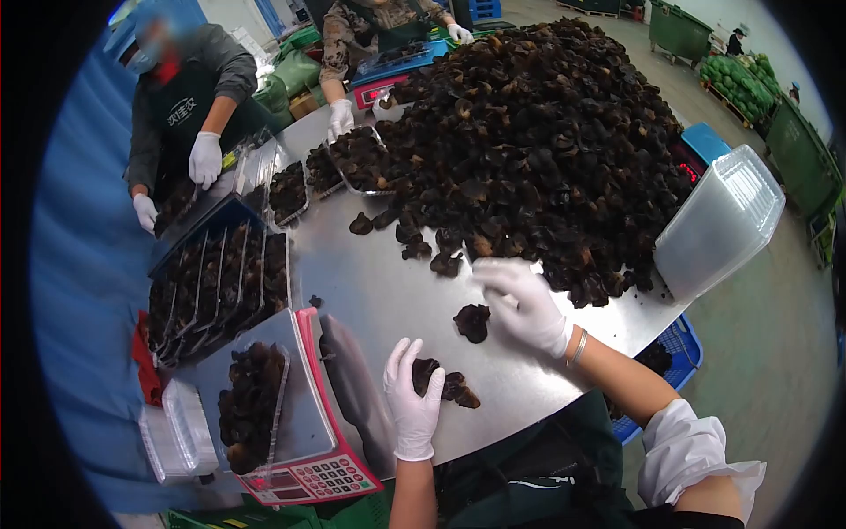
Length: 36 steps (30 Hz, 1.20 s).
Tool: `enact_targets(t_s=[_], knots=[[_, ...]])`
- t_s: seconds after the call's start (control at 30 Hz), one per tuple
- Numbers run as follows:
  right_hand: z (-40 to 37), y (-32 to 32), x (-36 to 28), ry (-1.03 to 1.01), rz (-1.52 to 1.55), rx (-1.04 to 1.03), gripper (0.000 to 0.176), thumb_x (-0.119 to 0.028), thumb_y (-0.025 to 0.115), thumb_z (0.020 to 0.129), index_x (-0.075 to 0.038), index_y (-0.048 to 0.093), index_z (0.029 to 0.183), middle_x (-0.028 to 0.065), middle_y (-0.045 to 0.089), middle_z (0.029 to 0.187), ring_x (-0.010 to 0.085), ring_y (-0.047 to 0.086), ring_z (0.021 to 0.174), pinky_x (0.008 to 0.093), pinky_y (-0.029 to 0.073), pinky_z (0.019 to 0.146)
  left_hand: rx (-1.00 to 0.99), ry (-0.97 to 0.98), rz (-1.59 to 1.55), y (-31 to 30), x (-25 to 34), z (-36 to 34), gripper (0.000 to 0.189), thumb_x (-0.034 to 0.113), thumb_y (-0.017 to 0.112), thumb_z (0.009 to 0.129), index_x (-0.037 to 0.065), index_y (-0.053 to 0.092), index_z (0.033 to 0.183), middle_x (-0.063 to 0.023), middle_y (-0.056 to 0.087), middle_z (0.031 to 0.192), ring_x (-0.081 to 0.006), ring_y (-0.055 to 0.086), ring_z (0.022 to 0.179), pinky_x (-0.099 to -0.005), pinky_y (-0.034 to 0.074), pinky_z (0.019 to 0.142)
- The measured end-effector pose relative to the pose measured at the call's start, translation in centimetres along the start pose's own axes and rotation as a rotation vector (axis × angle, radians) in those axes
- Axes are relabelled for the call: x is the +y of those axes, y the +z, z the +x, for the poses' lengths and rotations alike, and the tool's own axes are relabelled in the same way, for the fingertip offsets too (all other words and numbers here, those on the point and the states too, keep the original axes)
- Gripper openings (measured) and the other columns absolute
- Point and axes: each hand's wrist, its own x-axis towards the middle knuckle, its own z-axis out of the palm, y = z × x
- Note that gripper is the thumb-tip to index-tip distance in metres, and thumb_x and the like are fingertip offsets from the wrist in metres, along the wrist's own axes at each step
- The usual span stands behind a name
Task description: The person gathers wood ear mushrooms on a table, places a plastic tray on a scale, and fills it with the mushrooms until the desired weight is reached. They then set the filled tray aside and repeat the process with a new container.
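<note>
Two gloved hands, one person's. Left hand (414, 397): half open, fingers and thumb curved about a dark fungus piece (461, 391); whether gripped or merely touched, could not be told. Right hand (522, 304): fingers close together and bent, blurred, nothing visibly held, underside hidden. One loose piece (471, 323): flat on the steel table (379, 282), just beside the right hand, on its left. Pile (529, 132), large, same stock: beyond the right hand, its lower edge near the fingers. Scale (330, 397), red-edged: left of the left hand, bearing a filled tray (251, 406). Clear trays (718, 225), stacked: right of the right hand, at the table's edge. Handling, as judged: each piece light, soft, and rubbery, likely damp and a little slippery; thin frilled rims apt to tear, though the body would bend without harm. Best hold, as judged: thumb and fingertips across the thicker folded middle, lightly pinched; clumps better cupped from beneath than pulled by one rim.
</note>
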Motion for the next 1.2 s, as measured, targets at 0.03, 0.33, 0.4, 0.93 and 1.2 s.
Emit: enact_targets(t_s=[0.03, 0.33, 0.4, 0.93, 1.2], knots=[[0.8, -1.1, 1.0, -0.027, -0.07, 0.077, 0.038, -0.016, 0.062, 0.093, -0.008, 0.061, 0.131, 0.0195, 0.055, 0.14, 0.0364, 0.05, 0.131, 0.0459, 0.041, 0.11, 0.0, 0.006, 0.017, 0.2, 0.1, 0.2, 0.051, 0.03, 0.073, 0.088, 0.007, 0.06, 0.132, -0.0165, 0.053, 0.139, -0.0351, 0.049, 0.13, -0.0447, 0.038, 0.111], [-3.6, 3.1, -3.9, 0.111, -0.304, -0.297, 0.057, -0.039, 0.066, 0.091, -0.008, 0.055, 0.137, 0.0227, 0.045, 0.148, 0.047, 0.041, 0.136, 0.0541, 0.033, 0.114, 0.027, -0.029, 0.043, 0.4, -0.1, 0.3, 0.046, 0.018, 0.07, 0.089, 0.005, 0.06, 0.132, -0.0179, 0.055, 0.137, -0.0355, 0.051, 0.129, -0.0445, 0.039, 0.111], [-4.3, 3.8, -4.6, 0.075, -0.204, -0.301, 0.052, -0.035, 0.067, 0.091, -0.008, 0.057, 0.134, 0.0205, 0.047, 0.147, 0.045, 0.043, 0.135, 0.0529, 0.034, 0.114, 0.044, -0.026, 0.035, 0.5, 0.0, 0.3, 0.047, 0.016, 0.069, 0.09, 0.005, 0.059, 0.134, -0.018, 0.055, 0.137, -0.0356, 0.05, 0.129, -0.0447, 0.038, 0.111], [1.7, 1.7, 3.6, 0.263, -0.663, 0.036, 0.076, -0.044, 0.067, 0.089, -0.011, 0.041, 0.152, 0.0236, 0.027, 0.16, 0.0462, 0.018, 0.149, 0.059, 0.012, 0.122, 0.04, -0.038, 0.05, 0.4, 0.2, 0.4, 0.044, 0.016, 0.068, 0.09, 0.005, 0.06, 0.131, -0.0166, 0.056, 0.136, -0.0342, 0.052, 0.128, -0.0432, 0.039, 0.111], [3.2, 2.0, 4.4, 0.349, -0.481, -0.098, 0.045, -0.042, 0.069, 0.086, -0.002, 0.068, 0.106, 0.0197, 0.045, 0.15, 0.0414, 0.019, 0.151, 0.0615, 0.005, 0.121, 0.061, -0.044, 0.026, 0.6, 0.1, 0.6, 0.045, 0.017, 0.07, 0.088, 0.006, 0.062, 0.13, -0.0164, 0.057, 0.135, -0.0346, 0.053, 0.126, -0.0443, 0.041, 0.109]])
